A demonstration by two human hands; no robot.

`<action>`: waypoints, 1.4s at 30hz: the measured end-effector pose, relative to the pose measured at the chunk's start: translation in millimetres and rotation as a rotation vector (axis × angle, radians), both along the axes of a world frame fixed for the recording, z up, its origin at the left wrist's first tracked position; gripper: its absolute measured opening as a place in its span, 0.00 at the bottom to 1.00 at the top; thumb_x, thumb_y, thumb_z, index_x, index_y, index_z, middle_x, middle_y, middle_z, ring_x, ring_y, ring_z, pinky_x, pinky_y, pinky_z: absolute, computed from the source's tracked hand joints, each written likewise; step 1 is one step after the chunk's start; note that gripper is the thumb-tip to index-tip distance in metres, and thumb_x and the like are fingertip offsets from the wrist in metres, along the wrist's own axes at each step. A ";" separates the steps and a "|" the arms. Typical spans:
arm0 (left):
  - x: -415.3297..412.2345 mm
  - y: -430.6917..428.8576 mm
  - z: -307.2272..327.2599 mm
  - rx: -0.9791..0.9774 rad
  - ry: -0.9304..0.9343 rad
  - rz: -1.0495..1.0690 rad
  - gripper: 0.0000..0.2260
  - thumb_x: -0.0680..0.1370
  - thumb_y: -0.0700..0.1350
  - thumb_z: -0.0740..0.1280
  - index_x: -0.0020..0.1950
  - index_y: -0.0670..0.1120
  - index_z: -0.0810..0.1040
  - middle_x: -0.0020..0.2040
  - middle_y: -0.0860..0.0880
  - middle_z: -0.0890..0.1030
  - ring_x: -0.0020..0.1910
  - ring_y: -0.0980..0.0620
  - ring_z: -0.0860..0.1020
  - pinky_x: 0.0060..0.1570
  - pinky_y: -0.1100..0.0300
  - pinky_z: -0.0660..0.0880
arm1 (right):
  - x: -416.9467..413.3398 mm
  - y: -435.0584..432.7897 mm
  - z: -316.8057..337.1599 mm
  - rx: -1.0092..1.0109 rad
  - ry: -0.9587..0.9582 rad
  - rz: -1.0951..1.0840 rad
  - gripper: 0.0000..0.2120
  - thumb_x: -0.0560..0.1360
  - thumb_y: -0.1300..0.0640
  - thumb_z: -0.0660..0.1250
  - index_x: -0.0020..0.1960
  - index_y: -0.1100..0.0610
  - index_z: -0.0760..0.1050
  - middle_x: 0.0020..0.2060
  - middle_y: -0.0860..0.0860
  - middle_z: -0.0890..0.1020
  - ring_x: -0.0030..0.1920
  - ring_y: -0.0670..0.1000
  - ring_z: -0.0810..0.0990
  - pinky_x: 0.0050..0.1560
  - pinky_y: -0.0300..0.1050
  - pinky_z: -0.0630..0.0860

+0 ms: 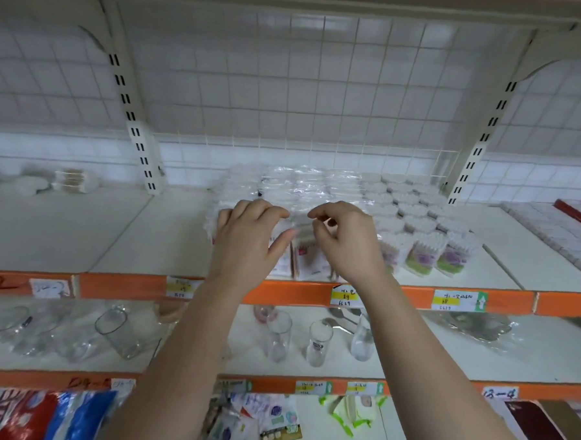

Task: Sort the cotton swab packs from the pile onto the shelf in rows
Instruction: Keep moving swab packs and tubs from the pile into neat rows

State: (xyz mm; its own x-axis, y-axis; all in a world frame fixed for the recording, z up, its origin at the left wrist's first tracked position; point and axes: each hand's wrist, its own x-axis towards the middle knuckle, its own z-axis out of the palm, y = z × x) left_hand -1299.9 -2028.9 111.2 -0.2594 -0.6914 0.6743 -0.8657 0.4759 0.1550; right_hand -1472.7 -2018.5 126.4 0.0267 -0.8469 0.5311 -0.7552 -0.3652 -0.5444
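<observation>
While the left hand (248,232) rests spread and empty atop clear plastic cotton swab packs (304,193) on the white metal shelf (113,240), the right hand (343,239), fingers curled, pinches a front pack's top edge.

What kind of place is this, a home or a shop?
Most likely a small shop. The orange shelf edge carries price labels, cotton swab packs stand in rows for sale, and drinking glasses fill the shelf below.
</observation>
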 end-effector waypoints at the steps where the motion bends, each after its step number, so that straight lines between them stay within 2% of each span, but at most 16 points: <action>1: 7.6 1.4 2.4 0.011 -0.010 0.015 0.17 0.76 0.59 0.58 0.56 0.52 0.78 0.52 0.53 0.79 0.54 0.48 0.74 0.51 0.55 0.61 | 8.6 -1.5 1.5 -0.002 0.002 0.013 0.10 0.74 0.62 0.64 0.52 0.55 0.81 0.48 0.51 0.82 0.49 0.51 0.77 0.46 0.39 0.68; 10: 112.0 7.4 9.1 0.019 -0.042 0.147 0.19 0.76 0.60 0.55 0.57 0.52 0.78 0.52 0.52 0.79 0.53 0.47 0.75 0.50 0.53 0.62 | 112.7 -12.5 10.2 -0.029 0.060 0.118 0.09 0.74 0.62 0.64 0.51 0.56 0.81 0.47 0.52 0.82 0.47 0.53 0.77 0.47 0.39 0.67; 13: 159.2 12.3 9.5 0.058 -0.024 0.154 0.19 0.76 0.59 0.56 0.58 0.52 0.78 0.53 0.51 0.79 0.54 0.46 0.74 0.52 0.51 0.63 | 162.4 -11.6 11.3 -0.032 0.058 0.147 0.09 0.74 0.61 0.65 0.51 0.56 0.81 0.47 0.52 0.82 0.47 0.51 0.77 0.46 0.37 0.66; 17: 234.6 10.2 13.9 0.041 -0.054 0.181 0.19 0.77 0.59 0.55 0.59 0.52 0.77 0.54 0.52 0.78 0.55 0.48 0.74 0.53 0.53 0.63 | 235.3 -18.5 8.2 -0.040 0.040 0.168 0.09 0.75 0.61 0.64 0.52 0.54 0.81 0.47 0.50 0.82 0.46 0.47 0.75 0.46 0.35 0.64; 23: 337.3 9.6 22.4 0.078 -0.074 0.233 0.22 0.76 0.61 0.53 0.60 0.52 0.77 0.56 0.52 0.78 0.57 0.47 0.74 0.54 0.51 0.63 | 343.3 -27.1 12.2 -0.041 0.014 0.210 0.09 0.74 0.60 0.65 0.52 0.54 0.81 0.47 0.50 0.82 0.47 0.51 0.77 0.47 0.39 0.67; 29: 421.8 11.0 15.1 0.120 -0.072 0.306 0.19 0.78 0.60 0.56 0.61 0.52 0.76 0.56 0.51 0.78 0.56 0.47 0.75 0.55 0.50 0.64 | 430.7 -38.8 11.3 -0.025 -0.014 0.297 0.09 0.75 0.61 0.64 0.52 0.55 0.81 0.46 0.49 0.81 0.46 0.47 0.75 0.47 0.37 0.65; 33: 472.3 9.9 10.2 0.140 -0.042 0.377 0.24 0.76 0.61 0.51 0.62 0.51 0.76 0.56 0.51 0.78 0.54 0.47 0.76 0.56 0.51 0.65 | 487.1 -54.4 9.9 0.003 -0.005 0.367 0.09 0.75 0.60 0.64 0.52 0.54 0.80 0.48 0.49 0.81 0.47 0.47 0.75 0.47 0.38 0.67; 37: 523.7 4.0 -0.4 0.176 -0.011 0.439 0.17 0.79 0.56 0.60 0.64 0.50 0.75 0.59 0.50 0.77 0.57 0.47 0.76 0.58 0.52 0.65 | 543.0 -74.3 7.4 0.025 -0.023 0.436 0.09 0.75 0.59 0.64 0.52 0.53 0.80 0.48 0.49 0.81 0.47 0.47 0.76 0.44 0.38 0.68; 42: 595.3 -17.1 -1.5 0.207 -0.040 0.545 0.18 0.79 0.56 0.60 0.66 0.51 0.73 0.61 0.51 0.76 0.60 0.49 0.75 0.59 0.53 0.64 | 621.7 -111.9 2.6 0.031 -0.043 0.507 0.08 0.75 0.58 0.65 0.52 0.54 0.80 0.46 0.48 0.80 0.45 0.45 0.75 0.43 0.32 0.66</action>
State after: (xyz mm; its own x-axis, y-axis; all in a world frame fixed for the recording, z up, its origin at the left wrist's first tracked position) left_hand -704.6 -2046.1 109.7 0.1480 -0.8486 0.5079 -0.9843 -0.0762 0.1595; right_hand -851.0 -2130.4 129.0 0.4169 -0.7484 0.5159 -0.4639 -0.6633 -0.5873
